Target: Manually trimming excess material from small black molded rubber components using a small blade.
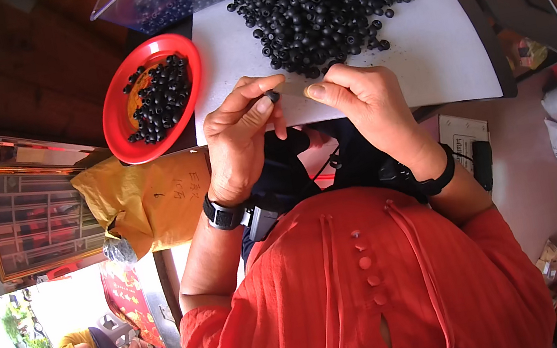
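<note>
Directly beyond both sets of fingertips lies a white board [423,68], and on its far part, away from the fingers, sits a heap of black beads [324,4] that spills back toward the hands until its nearest beads lie just past the right fingertips. Off to the left of the left fingers stands a red bowl [119,127] with a smaller lot of the same beads in it, and below that bowl, nearer the left wrist, is a yellow bag [143,204]. The left hand [240,143] is closed in a pinch: thumb and forefinger grip a single black bead [273,95] at their tips, the other fingers curled under. The right hand [370,103] faces it, fingertips bunched and just beside the bead, apart from it by a small gap; it may hold a thin thread or pin, but the view is too blurred there to tell. The bead is too small to show a long axis or which way its hole points. It lies between the two hands, held by the left, with the right fingertips pointing at it from the right.
</note>
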A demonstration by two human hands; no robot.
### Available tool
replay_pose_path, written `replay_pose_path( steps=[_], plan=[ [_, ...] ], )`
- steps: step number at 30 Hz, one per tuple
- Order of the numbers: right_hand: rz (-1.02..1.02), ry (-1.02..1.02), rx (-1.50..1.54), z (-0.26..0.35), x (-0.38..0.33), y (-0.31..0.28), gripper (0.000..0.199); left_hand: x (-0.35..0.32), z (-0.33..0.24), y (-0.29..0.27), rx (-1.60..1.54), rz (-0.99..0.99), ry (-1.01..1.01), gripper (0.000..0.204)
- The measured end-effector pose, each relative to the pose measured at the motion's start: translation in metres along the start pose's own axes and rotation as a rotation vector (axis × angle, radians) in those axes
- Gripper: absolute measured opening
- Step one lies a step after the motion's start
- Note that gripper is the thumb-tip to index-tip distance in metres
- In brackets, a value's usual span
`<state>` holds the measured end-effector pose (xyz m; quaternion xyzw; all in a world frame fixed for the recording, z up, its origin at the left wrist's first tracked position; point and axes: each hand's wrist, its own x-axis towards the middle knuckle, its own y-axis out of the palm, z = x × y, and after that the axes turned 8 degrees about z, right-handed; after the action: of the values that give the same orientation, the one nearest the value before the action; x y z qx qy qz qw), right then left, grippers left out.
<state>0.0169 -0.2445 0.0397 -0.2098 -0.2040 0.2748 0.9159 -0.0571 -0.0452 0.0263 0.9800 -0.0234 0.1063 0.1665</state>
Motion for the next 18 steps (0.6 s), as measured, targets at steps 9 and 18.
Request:
replay_pose_path(
  steps=[9,18],
  plan=[
    [0.004,-0.022,-0.061,0.001,0.001,0.001,0.036,-0.001,-0.001,0.002,-0.03,0.0,-0.028,0.026],
    [-0.048,-0.14,-0.194,-0.001,-0.002,0.01,0.042,0.0,-0.001,0.007,-0.108,-0.042,-0.038,0.022]
  ],
)
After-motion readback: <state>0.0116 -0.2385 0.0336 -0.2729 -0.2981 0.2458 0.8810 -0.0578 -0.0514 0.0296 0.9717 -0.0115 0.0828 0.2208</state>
